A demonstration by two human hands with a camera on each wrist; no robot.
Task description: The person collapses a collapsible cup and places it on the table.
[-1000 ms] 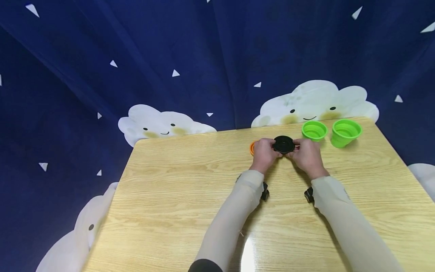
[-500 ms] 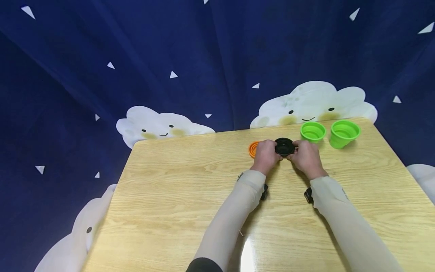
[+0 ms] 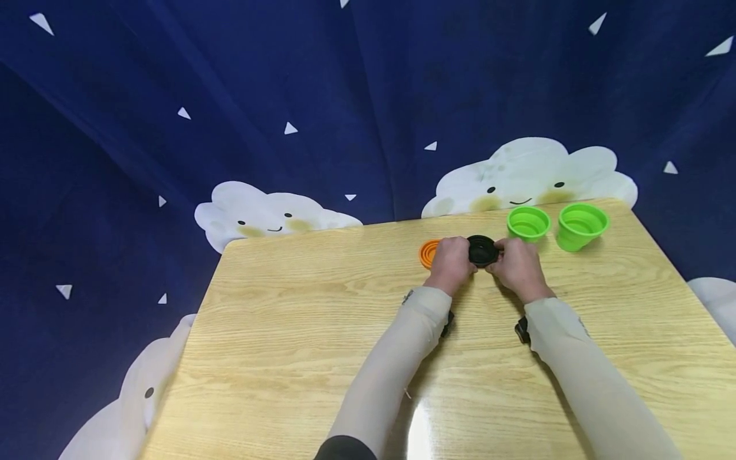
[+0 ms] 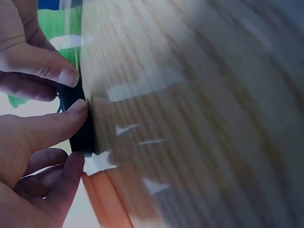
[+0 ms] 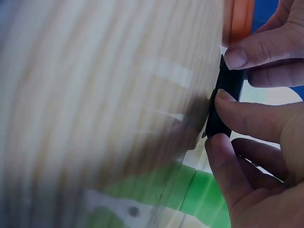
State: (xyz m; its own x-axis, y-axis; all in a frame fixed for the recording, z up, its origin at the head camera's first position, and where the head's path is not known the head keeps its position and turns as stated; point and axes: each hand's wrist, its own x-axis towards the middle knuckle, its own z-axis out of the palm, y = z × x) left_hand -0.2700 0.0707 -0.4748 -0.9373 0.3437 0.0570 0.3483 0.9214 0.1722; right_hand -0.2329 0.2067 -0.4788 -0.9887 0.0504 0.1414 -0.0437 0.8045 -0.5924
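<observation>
A black collapsible cup (image 3: 482, 251), folded into a flat disc, is held between both hands in the head view. My left hand (image 3: 452, 262) grips its left side, thumb and fingers at the rim. On the right side, my right hand (image 3: 519, 265) pinches it the same way. Both wrist views show the folded cup edge-on as a dark band (image 5: 228, 90), close over the wood, with thumbs pressed to its near side. Just left of the left hand lies an orange collapsible cup (image 3: 427, 253), also flat and partly hidden by that hand.
Two green collapsible cups stand expanded at the back right: one (image 3: 528, 223) just behind the right hand, the other (image 3: 582, 225) farther right. The wooden table (image 3: 299, 332) meets a dark blue curtain (image 3: 322, 96) with cloud prints along its back edge.
Both hands have brought the black cup slightly rightward and nearer the person. More of the orange cup shows beside the left hand. The head view has shifted a little.
</observation>
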